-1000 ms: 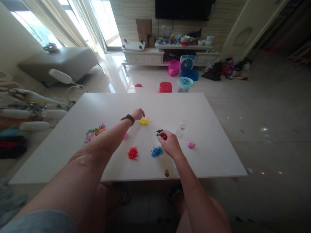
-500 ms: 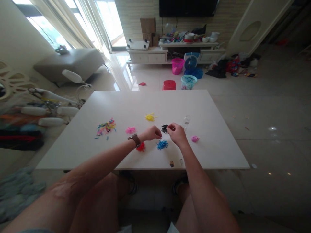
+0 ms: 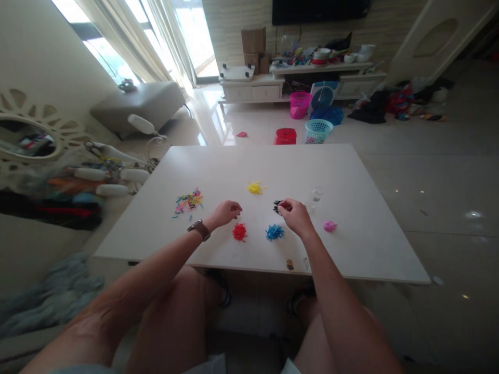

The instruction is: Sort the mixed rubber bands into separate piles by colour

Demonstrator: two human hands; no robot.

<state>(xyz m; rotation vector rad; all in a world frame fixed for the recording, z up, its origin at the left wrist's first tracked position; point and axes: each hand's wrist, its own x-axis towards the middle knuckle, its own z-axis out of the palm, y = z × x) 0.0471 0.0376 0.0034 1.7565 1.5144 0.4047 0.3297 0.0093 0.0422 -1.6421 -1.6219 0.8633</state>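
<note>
Small piles of coloured strips lie on a white table [image 3: 351,171]. My right hand [image 3: 299,217] is pinched at the black pile [image 3: 277,206], with its fingertips closed on black pieces. My left hand [image 3: 226,212], with a brown watch on the wrist, hovers curled just above and left of the red pile [image 3: 239,231]; its fingers are pressed together and what they hold is hidden. A blue pile [image 3: 275,232] lies between my hands. The yellow pile [image 3: 255,187] sits farther back, and a mixed multicoloured pile [image 3: 187,201] lies to the left.
A small clear glass [image 3: 317,194] and a pink clump [image 3: 329,226] sit right of my right hand. Two tiny objects [image 3: 289,264] lie at the table's front edge. Beyond the table, a red box [image 3: 285,136] and baskets [image 3: 318,131] stand on the floor. Clutter fills the left side.
My left hand left the yellow pile, came close to the right hand, then drew back left above the red pile. My right hand stayed at the black pile. The view shifted.
</note>
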